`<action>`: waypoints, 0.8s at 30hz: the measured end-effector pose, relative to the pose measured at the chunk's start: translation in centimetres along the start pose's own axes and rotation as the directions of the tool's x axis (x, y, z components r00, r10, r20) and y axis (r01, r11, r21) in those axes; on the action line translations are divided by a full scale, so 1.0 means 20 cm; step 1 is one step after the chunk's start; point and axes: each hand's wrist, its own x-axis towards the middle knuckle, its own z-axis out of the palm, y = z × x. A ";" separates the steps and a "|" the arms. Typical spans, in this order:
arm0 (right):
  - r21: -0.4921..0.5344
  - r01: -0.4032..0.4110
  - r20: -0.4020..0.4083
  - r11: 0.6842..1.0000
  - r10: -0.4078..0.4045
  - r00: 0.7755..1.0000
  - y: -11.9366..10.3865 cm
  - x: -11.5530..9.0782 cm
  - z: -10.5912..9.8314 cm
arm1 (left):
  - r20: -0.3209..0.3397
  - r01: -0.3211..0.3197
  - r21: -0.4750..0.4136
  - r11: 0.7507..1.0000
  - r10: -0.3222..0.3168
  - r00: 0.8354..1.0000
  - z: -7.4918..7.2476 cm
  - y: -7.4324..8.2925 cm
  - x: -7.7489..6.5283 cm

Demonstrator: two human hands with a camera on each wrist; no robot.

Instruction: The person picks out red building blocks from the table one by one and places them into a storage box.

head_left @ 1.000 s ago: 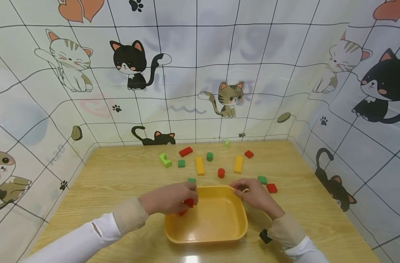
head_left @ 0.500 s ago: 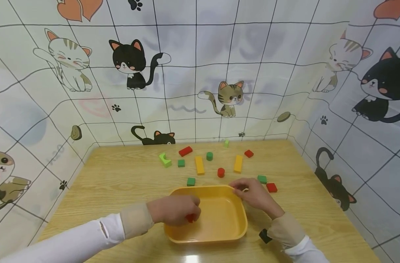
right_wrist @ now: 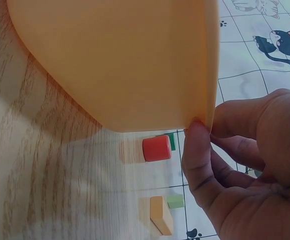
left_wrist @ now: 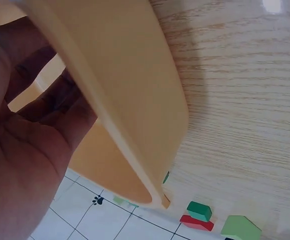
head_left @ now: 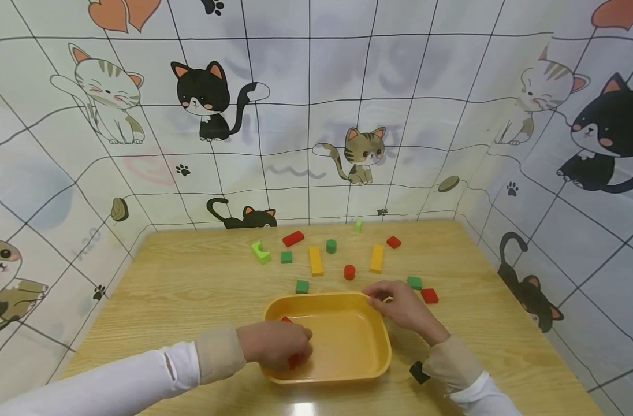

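- Holding a red block (head_left: 294, 361) in bunched fingertips, my left hand (head_left: 275, 345) is down inside the left part of the yellow tray (head_left: 347, 341); the left wrist view does not show the block itself.
- Just beyond my knuckles shows a second red block (head_left: 286, 319), also within the tray as far as I can tell.
- Pinching the tray's far right corner between thumb and finger, my right hand (head_left: 402, 303) has stayed put, and so has the tray.
- A second ago my left hand was over the tray's far left edge; it has since come in and nearer to me. As I judge it, that brings these red pieces inside, while the others remain outside.
- Near the tray's far side sits a green block (head_left: 302, 286); farther off, a red cylinder (head_left: 350, 272) lies between two yellow bars (head_left: 315, 261), with a green arch (head_left: 261, 252) to the left.
- Right of my right hand lies a third red block (head_left: 429, 296).
- Under everything is a wooden table (head_left: 192, 289), and past its far edge hangs a white sheet (head_left: 290, 75) printed with cats.
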 end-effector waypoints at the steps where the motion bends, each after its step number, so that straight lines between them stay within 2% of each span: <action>1: 0.000 -0.005 0.000 1.000 0.005 1.000 0.00 0.00 0.00 | 0.000 -0.002 0.013 1.000 0.002 1.000 0.01 0.00 0.00; 11: -0.003 -0.005 0.001 1.000 0.005 1.000 -0.01 0.00 0.00 | -0.044 -0.057 0.128 0.990 0.063 0.997 0.06 0.00 0.01; 17: -0.001 -0.003 0.002 1.000 0.003 1.000 -0.01 0.00 0.00 | -0.072 -0.056 0.185 0.981 0.071 0.995 0.07 0.01 0.01; 21: 0.003 0.000 0.002 1.000 0.000 1.000 -0.01 0.00 0.00 | -0.068 -0.063 0.177 0.982 0.076 0.995 0.07 0.01 0.01; 24: 0.003 0.001 0.003 1.000 -0.001 1.000 -0.01 0.00 0.00 | -0.048 -0.059 0.135 0.989 0.066 0.997 0.05 0.01 0.01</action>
